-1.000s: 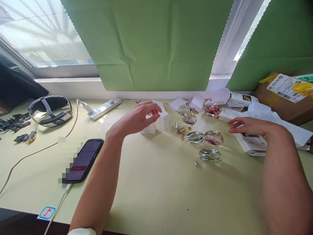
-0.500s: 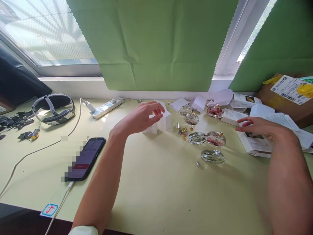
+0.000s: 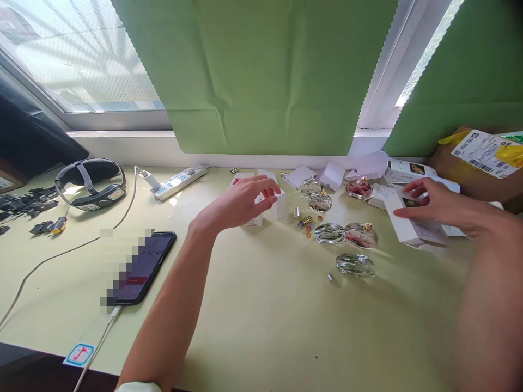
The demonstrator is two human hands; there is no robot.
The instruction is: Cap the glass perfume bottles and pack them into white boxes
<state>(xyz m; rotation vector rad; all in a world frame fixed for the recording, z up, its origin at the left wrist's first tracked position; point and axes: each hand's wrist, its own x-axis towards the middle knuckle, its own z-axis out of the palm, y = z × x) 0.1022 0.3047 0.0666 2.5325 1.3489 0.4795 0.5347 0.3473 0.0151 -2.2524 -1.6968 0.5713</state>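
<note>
Above a pair of small white cartons [image 3: 279,207], my left hand [image 3: 241,200] hovers with bent fingers, the thumb apart from them and nothing between. Whether it touches the cartons I cannot tell. On the right, my right hand [image 3: 439,204] grips a white perfume box [image 3: 408,227] with a dark picture on its face, thumb on the near side. Between my hands lie several oval glass perfume bottles, among them a clear bottle [image 3: 355,265] and a pinkish bottle [image 3: 361,235]. Small metal collars, a gold one [image 3: 305,221] among them, and orange beads [image 3: 308,235] lie beside them.
Opened white packaging [image 3: 332,175] and a cardboard carton [image 3: 469,169] stand at the back right. On the left are a phone [image 3: 151,267] on a charging cable, a power strip [image 3: 180,182], a headband device [image 3: 92,185] and a yellow-handled screwdriver [image 3: 59,224].
My right hand has closed on the white box and shifted it slightly up and left, tilting it. My left hand has moved a little right and down over the cartons.
</note>
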